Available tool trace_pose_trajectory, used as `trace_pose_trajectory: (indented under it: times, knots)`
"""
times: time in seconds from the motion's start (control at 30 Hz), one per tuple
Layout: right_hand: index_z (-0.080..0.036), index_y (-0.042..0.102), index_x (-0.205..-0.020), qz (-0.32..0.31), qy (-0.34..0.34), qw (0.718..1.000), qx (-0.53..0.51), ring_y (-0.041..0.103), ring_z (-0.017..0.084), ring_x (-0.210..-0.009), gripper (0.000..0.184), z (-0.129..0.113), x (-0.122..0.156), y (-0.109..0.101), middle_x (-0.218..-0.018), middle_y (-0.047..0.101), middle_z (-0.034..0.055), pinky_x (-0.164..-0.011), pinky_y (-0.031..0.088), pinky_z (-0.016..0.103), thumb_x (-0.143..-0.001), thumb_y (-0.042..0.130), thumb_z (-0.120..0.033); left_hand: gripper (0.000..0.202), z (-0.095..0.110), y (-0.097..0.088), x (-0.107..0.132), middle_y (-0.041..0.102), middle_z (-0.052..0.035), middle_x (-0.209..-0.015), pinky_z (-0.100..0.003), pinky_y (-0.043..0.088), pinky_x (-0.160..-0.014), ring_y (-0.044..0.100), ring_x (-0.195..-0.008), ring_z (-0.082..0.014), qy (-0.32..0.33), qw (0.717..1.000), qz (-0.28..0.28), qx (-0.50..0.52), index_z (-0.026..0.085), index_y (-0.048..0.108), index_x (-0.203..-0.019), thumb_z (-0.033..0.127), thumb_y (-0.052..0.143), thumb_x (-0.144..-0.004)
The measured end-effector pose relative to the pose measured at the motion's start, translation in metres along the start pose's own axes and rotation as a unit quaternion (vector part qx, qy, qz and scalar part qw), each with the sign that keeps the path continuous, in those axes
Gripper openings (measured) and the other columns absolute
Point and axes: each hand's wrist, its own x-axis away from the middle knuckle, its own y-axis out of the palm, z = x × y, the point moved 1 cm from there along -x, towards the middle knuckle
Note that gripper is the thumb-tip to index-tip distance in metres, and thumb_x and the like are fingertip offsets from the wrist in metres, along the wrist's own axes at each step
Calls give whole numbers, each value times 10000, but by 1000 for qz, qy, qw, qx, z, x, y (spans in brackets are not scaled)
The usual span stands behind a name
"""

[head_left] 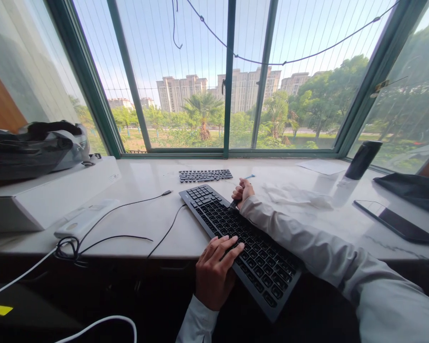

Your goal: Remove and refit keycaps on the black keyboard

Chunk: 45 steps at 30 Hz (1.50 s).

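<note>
A dark keyboard (248, 238) lies at a slant, its far end on the table and its near end jutting past the front edge. My left hand (216, 267) grips its left side, fingers over the keys and the thumb hidden. At the right side of its far part, my right hand (242, 191) is closed in a fist around a slim tool (250, 176) with a light-blue end. Something dark shows below the fist, perhaps the tool's other end, a brush head. Behind the keyboard, small dark keycaps (205, 176) are laid out in rows on the table.
On the marble table (146, 176) stand a white box (53, 190) and a power strip (86, 216) with tangled cables. To the right are a crumpled clear plastic bag (296, 196), a black phone (396, 221), a dark cylinder (363, 159) and a paper sheet (321, 166). Windows rise behind.
</note>
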Motion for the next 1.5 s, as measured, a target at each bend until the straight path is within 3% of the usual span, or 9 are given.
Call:
trace_pose_trajectory:
  times: [0.3,0.5,0.6,0.73,0.93,1.13,1.37,1.5]
  knots:
    - [-221,181,-620,17,7,1000,-22,98,48,-307,366,-2,-3,-5,-360,158,-127,-292,123,162,-854,456,-277,390,0,-1,0,660,-26,-1189,-382,404,-1046,567,-1133,-189,6,1000,4,-12,267,638,-1200,215,390,-904]
    - [-230,225,-565,-74,-65,993,69,110,38,-298,387,3,7,8,-351,179,-119,-282,104,172,-802,526,-281,373,1,-1,0,651,-11,-1210,-381,388,-1059,556,-1149,-186,4,1000,2,-4,267,633,-1200,239,390,-918]
    - [-233,246,-549,-85,-69,987,118,117,32,-291,393,4,12,14,-348,182,-122,-278,106,170,-775,563,-287,369,1,-1,0,652,-12,-1207,-376,387,-1059,554,-1152,-184,-1,1000,0,-3,265,640,-1188,239,387,-921]
    - [-231,239,-563,-63,-44,988,132,113,31,-291,382,2,13,16,-345,181,-125,-276,105,161,-789,545,-264,359,2,-2,-1,650,-7,-1212,-374,386,-1059,552,-1152,-182,-4,1000,1,2,264,643,-1180,260,388,-927]
    - [-226,217,-614,26,32,998,43,106,39,-296,356,-4,2,2,-357,164,-132,-277,111,152,-858,473,-260,347,2,-2,-1,656,-3,-1202,-374,389,-1051,556,-1144,-179,-5,1000,5,0,271,641,-1176,280,385,-941]
    - [-225,182,-631,54,42,998,16,96,45,-292,326,-7,-5,-4,-359,122,-134,-280,123,148,-895,373,-216,358,1,-3,-1,639,1,-1233,-372,367,-1065,541,-1163,-179,-1,1000,0,15,268,624,-1207,291,374,-951]
    - [-225,229,-595,-73,-51,995,50,86,41,-311,364,-7,3,9,-361,157,-123,-285,106,176,-828,504,-273,371,1,-4,0,629,3,-1249,-379,360,-1073,532,-1174,-182,0,1000,-11,21,265,618,-1217,295,353,-958]
    - [-229,224,-577,-94,-75,989,81,99,38,-311,400,-5,4,9,-357,166,-121,-284,115,176,-797,552,-297,378,1,-3,0,633,-4,-1243,-389,369,-1067,533,-1173,-187,-1,1000,-7,21,265,620,-1211,317,339,-964]
